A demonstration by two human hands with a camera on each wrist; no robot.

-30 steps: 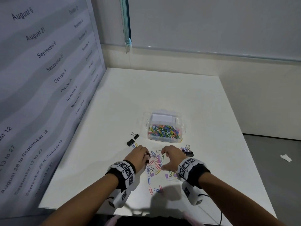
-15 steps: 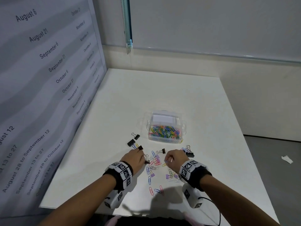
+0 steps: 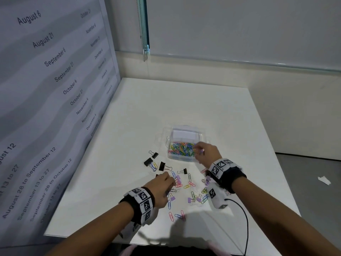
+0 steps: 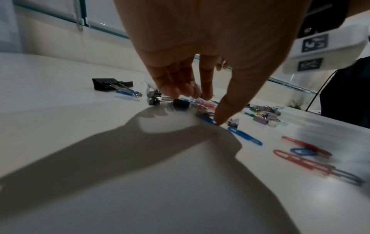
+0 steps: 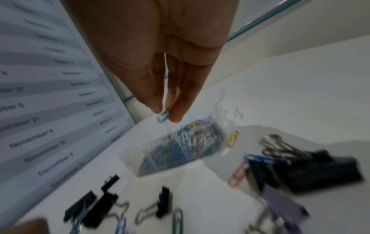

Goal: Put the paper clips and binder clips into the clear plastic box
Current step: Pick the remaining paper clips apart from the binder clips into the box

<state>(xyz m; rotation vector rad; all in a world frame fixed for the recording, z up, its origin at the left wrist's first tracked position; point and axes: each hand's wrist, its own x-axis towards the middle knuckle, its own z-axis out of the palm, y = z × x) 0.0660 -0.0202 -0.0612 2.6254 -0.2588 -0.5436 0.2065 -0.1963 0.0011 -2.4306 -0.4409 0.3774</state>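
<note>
Reaching over the near right corner of the clear plastic box, the right hand had its thumb and fingers pressed together on one small clip, colour blurred, hanging above the box's contents.

Item: clear plastic box, open, standing about the middle of the white table, a little toward the near edge. Contents: a heap of mixed-colour paper clips and a white card against the far wall.

Item: left hand, low over the scatter near the table's near edge. Fingers pointed down and apart, thumb tip touching the table at a blue paper clip; other fingertips just above a black binder clip. Nothing plainly clamped.

Item: black binder clips, several, lying loose between the box and the left hand, toward the left edge.

Item: loose paper clips, pink, blue, yellow, green, spread between the hands and the near edge; three lay nearest that edge.

Item: purple binder clips, small, among the paper clips.

Item: black binder clip, large, near the box's right side, beneath the right wrist.
</note>
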